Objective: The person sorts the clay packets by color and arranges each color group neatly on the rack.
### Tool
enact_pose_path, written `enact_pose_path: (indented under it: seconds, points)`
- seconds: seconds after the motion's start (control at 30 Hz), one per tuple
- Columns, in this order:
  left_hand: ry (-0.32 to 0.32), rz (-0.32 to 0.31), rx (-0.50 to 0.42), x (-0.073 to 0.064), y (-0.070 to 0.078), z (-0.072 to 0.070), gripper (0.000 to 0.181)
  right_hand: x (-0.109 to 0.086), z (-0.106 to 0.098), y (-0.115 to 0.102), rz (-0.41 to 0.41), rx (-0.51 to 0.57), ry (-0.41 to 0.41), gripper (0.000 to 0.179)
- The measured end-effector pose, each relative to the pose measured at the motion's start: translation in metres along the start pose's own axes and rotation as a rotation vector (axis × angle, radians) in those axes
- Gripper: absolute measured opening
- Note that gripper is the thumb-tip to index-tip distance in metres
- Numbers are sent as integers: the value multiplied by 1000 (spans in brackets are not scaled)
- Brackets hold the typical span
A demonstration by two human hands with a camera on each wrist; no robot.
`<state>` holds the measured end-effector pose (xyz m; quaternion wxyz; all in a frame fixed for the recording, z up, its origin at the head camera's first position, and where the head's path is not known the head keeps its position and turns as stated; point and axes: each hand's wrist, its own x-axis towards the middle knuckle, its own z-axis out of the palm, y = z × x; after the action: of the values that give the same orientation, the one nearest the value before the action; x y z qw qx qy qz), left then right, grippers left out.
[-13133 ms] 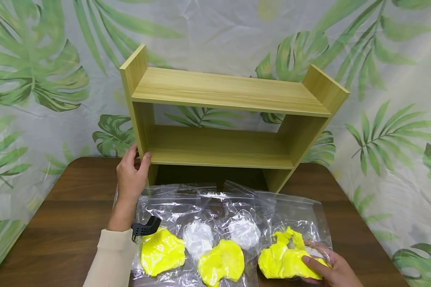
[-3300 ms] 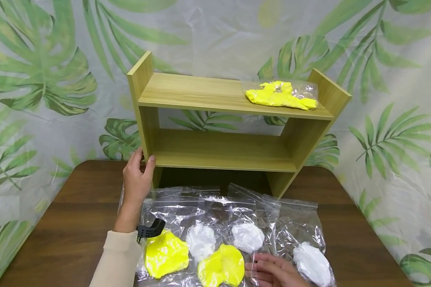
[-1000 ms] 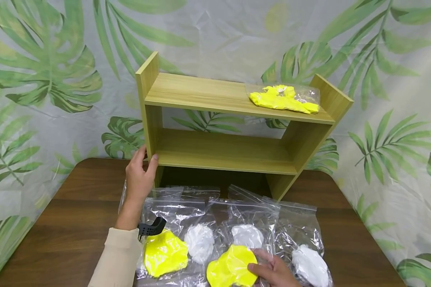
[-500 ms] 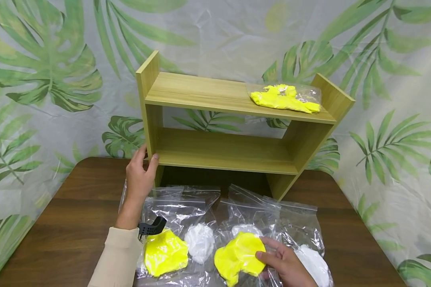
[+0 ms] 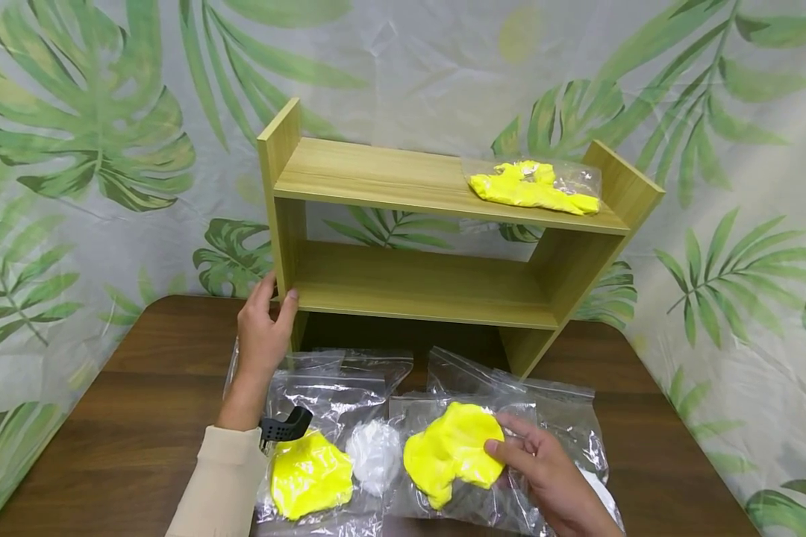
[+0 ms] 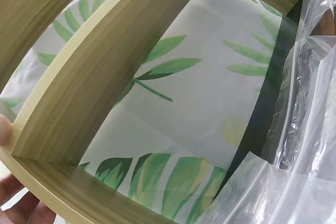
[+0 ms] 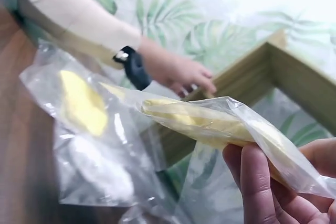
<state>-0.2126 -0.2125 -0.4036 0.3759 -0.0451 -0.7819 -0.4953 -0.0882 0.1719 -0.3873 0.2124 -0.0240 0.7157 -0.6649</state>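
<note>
My left hand grips the left side panel of a two-tier wooden shelf, thumb on its front edge. In the left wrist view, the thumb and fingers lie either side of the panel. My right hand pinches the right side of a clear zip bag with a flat, irregular yellow lump, held above the other bags. The right wrist view shows that bag edge-on between thumb and fingers. Another bagged yellow lump lies on the shelf's top board, at the right.
On the brown table, a bagged yellow lump and a bagged white lump lie at the left. Another white lump shows partly behind my right hand. A leaf-print cloth hangs behind the shelf.
The first yellow bag has gone from my right hand to the top board. My right hand has since taken hold of the middle yellow bag and raised it. My left hand keeps its grip.
</note>
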Motion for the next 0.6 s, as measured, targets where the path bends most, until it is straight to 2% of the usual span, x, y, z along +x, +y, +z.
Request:
enact_pose_path:
  seconds: [0.13, 0.33, 0.5, 0.6]
  points:
    - [-1, -7, 3, 0, 1, 0, 41, 0, -2, -14, -77, 21, -28, 62]
    - [2, -13, 6, 1, 1, 0, 41, 2, -7, -30, -216, 83, -79, 35]
    - [-5, -19, 8, 1, 2, -1, 40, 1, -13, -46, -306, 121, -140, 36]
    - [-10, -22, 14, 1, 2, -1, 40, 0, -16, -56, -342, 123, -149, 36]
